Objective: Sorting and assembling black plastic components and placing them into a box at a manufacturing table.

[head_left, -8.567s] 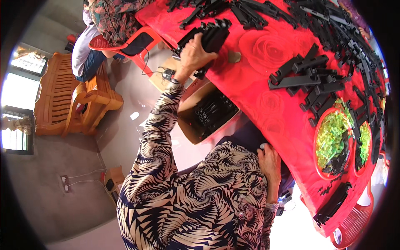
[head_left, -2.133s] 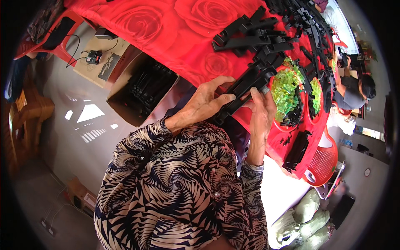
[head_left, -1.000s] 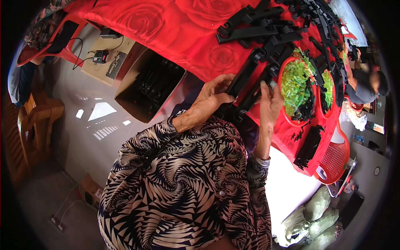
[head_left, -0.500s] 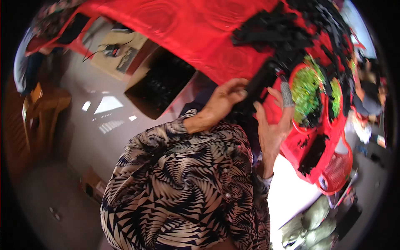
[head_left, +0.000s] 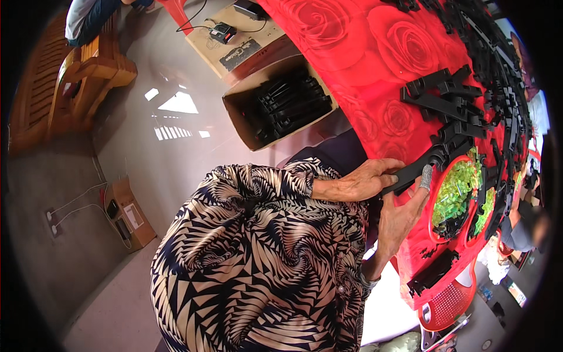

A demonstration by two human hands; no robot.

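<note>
The left hand (head_left: 359, 182) grips a black part (head_left: 414, 172), long axis slanting away and rightward; the right hand (head_left: 400, 220) lies against it, its grip unclear.

The left fingers (head_left: 385, 166) partly hide the black bar (head_left: 415, 173); the top edge crops a red chair (head_left: 174, 8).

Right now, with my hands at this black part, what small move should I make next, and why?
I'd probably draw the long black part slightly back toward you: your left hand grips its near end, but its far end overlaps the pile of black parts in view, making its outline hard to pick out. Your right hand is alongside, so could help steady it.
</note>
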